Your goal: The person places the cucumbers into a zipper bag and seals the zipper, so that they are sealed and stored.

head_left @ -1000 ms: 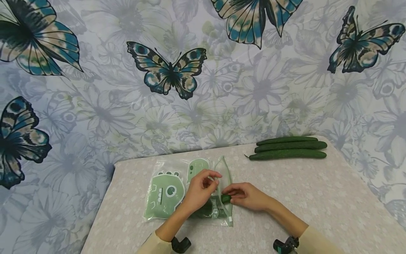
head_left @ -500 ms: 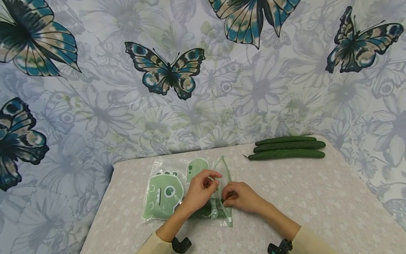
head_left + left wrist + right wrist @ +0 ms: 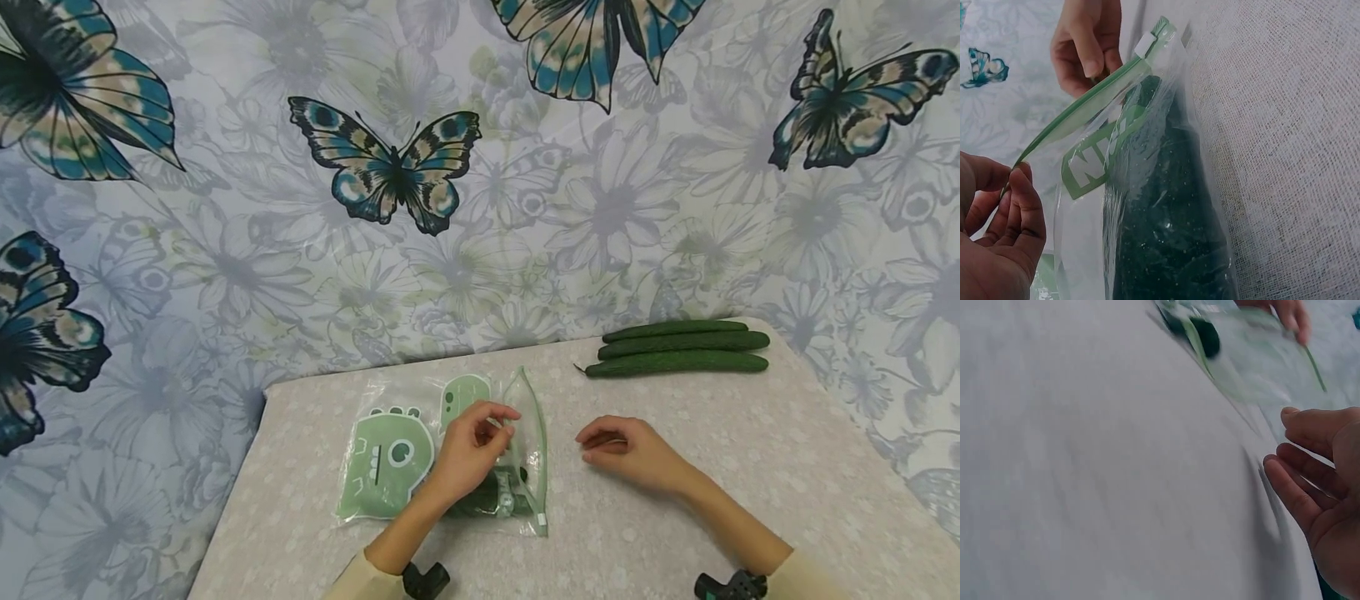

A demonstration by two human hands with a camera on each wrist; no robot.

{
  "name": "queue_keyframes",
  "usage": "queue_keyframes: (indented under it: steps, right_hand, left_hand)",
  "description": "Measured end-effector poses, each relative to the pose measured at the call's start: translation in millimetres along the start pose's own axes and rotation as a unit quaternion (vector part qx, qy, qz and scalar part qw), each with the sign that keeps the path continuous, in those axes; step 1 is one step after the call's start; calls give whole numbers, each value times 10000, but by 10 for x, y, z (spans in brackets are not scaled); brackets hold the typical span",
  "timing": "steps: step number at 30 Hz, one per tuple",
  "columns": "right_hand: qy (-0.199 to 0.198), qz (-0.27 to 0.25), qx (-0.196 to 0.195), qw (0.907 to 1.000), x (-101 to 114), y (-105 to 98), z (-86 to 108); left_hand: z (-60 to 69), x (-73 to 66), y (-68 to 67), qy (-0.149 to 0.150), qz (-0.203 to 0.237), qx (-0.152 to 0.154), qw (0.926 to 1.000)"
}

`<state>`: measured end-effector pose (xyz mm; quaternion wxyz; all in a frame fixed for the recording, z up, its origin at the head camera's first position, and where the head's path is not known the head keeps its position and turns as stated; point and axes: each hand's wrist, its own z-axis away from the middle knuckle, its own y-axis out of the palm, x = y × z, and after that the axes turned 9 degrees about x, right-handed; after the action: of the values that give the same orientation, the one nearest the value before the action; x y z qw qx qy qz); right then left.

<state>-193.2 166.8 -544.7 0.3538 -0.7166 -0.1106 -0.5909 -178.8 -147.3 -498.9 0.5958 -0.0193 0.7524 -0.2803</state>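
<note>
A clear zip bag (image 3: 397,471) printed with green cartoon figures lies on the table, its mouth facing right. Inside it, along the near side, is a dark green cucumber (image 3: 1163,225), seen through the plastic. My left hand (image 3: 468,454) pinches the upper layer of the bag's green zipper edge (image 3: 1063,115) between thumb and fingers and holds the mouth raised. A white slider (image 3: 1145,45) sits near one end of that edge. To the right of the bag, apart from it, my right hand (image 3: 637,454) holds nothing, with its fingers loosely bent (image 3: 1294,487).
Three long cucumbers (image 3: 684,342) lie side by side at the table's back right. The table (image 3: 585,550) has a pale patterned cloth. Behind it hangs a floral backdrop (image 3: 247,275) with butterflies.
My right hand pushed the cucumber's end farther into the bag, then let go and drew back to the right. The left hand has kept its pinch on the bag's edge.
</note>
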Motion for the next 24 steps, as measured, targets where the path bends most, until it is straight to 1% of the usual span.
queue_keyframes:
  steps: [3, 5, 9, 11, 13, 16, 19, 24]
  right_hand:
    - [49, 370, -339, 9987, -64, -332, 190]
    - [181, 647, -581, 9960, -104, -552, 321]
    - [349, 1198, -1044, 9867, -176, -977, 581]
    - [418, 1359, -1224, 9823, -215, -1173, 687]
    - [574, 1469, -1435, 9770, -248, -1344, 779]
    - [946, 1672, -1657, 9673, -269, -1562, 891]
    - [1298, 1916, -1843, 9552, -298, -1720, 937]
    - [1555, 2363, -2005, 9380, -421, -1899, 931]
  left_hand:
    - [-10, 9, 3, -10, 32, 37, 10000]
    - [-15, 16, 5, -14, 41, 52, 10000]
    - [-32, 13, 14, -36, 20, 67, 10000]
    - [-32, 10, 10, -55, 14, 58, 10000]
    - [-30, 9, 7, -76, 13, 59, 10000]
    - [-28, 10, 5, -97, 36, 76, 9999]
    - [-24, 11, 5, -102, 41, 75, 9999]
    - [-15, 3, 2, -85, 28, 49, 9999]
